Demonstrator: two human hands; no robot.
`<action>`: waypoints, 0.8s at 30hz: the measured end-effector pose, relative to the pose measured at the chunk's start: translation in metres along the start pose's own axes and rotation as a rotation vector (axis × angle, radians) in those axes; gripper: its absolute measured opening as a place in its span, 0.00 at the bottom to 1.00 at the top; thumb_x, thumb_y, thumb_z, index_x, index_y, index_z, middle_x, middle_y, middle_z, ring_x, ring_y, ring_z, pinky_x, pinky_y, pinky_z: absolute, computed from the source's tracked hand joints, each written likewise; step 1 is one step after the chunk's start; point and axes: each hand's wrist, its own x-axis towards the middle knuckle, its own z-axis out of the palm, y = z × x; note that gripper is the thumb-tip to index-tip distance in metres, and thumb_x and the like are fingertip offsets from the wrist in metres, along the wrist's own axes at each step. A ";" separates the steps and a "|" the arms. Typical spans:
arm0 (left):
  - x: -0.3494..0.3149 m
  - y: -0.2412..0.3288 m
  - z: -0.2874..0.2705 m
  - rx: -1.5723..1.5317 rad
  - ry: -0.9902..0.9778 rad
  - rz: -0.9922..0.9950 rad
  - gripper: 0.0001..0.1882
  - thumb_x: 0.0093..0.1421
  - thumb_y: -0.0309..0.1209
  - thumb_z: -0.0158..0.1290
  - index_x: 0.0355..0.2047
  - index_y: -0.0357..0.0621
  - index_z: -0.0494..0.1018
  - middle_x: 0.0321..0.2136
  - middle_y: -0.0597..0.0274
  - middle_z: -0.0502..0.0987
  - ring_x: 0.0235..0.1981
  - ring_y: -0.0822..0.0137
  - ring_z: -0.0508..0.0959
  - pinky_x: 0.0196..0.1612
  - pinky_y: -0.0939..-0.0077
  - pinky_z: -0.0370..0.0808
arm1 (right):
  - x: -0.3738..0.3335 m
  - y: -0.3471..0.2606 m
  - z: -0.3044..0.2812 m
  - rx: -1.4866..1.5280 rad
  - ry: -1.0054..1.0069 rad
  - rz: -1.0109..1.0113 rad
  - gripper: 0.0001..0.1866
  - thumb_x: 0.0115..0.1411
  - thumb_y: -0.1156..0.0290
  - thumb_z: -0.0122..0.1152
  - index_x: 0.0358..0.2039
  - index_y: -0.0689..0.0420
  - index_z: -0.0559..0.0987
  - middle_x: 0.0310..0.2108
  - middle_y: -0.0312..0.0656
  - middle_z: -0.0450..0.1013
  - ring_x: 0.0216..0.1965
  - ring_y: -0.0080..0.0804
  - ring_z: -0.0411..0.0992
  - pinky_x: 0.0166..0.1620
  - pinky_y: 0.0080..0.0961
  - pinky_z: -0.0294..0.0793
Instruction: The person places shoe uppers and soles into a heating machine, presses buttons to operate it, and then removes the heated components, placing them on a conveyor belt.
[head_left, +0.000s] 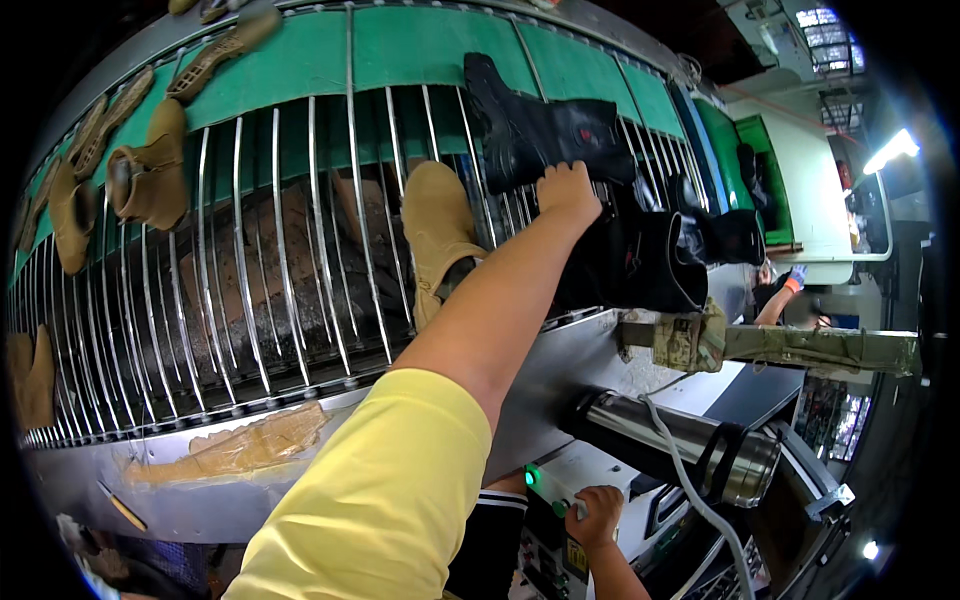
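Note:
My left arm, in a yellow sleeve, reaches across a conveyor of metal rods (280,245). My left hand (570,192) is closed at the near side of a black boot (550,130) lying on its side, seemingly gripping it. Beside my forearm is a tan boot (437,215), its lower part hidden behind the arm. More black boots (660,262) lie just right of my left hand. Lower down, my right hand (597,515) has its fingers curled round a small knob on a pale control panel (570,475) with a lit green button (531,477).
Several tan boots (150,170) lie along the conveyor's left. A green sheet (300,50) runs under its far side. Taped cardboard (240,445) covers part of the near metal edge. A shiny metal cylinder (680,445) and grey cable (690,480) stand right. Another person's gloved hand (795,280) shows beyond.

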 end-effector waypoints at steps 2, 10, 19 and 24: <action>0.005 -0.007 0.016 0.098 0.032 0.060 0.22 0.46 0.35 0.58 0.42 0.41 0.70 0.41 0.51 0.72 0.45 0.52 0.72 0.45 0.59 0.70 | 0.001 -0.001 -0.002 0.007 -0.016 0.033 0.10 0.34 0.74 0.60 0.23 0.54 0.75 0.27 0.38 0.72 0.32 0.40 0.70 0.43 0.37 0.65; 0.062 0.005 0.052 0.419 0.061 0.151 0.24 0.46 0.43 0.62 0.41 0.47 0.69 0.39 0.59 0.71 0.45 0.59 0.71 0.44 0.64 0.69 | 0.002 0.005 -0.005 0.001 -0.085 0.082 0.09 0.34 0.71 0.58 0.23 0.52 0.76 0.28 0.34 0.73 0.33 0.35 0.71 0.42 0.34 0.66; 0.099 -0.013 0.042 0.431 -0.258 0.253 0.14 0.54 0.40 0.54 0.34 0.45 0.79 0.37 0.54 0.79 0.41 0.54 0.78 0.41 0.59 0.76 | 0.007 0.002 -0.005 0.028 -0.075 0.060 0.09 0.32 0.72 0.58 0.21 0.53 0.76 0.27 0.37 0.73 0.31 0.38 0.71 0.41 0.35 0.65; 0.077 -0.015 -0.024 -0.006 -0.093 0.238 0.18 0.54 0.44 0.54 0.29 0.40 0.79 0.28 0.48 0.79 0.34 0.48 0.78 0.39 0.58 0.75 | 0.001 0.000 -0.005 0.056 -0.097 0.052 0.10 0.35 0.73 0.58 0.23 0.54 0.75 0.27 0.39 0.73 0.33 0.41 0.70 0.42 0.38 0.65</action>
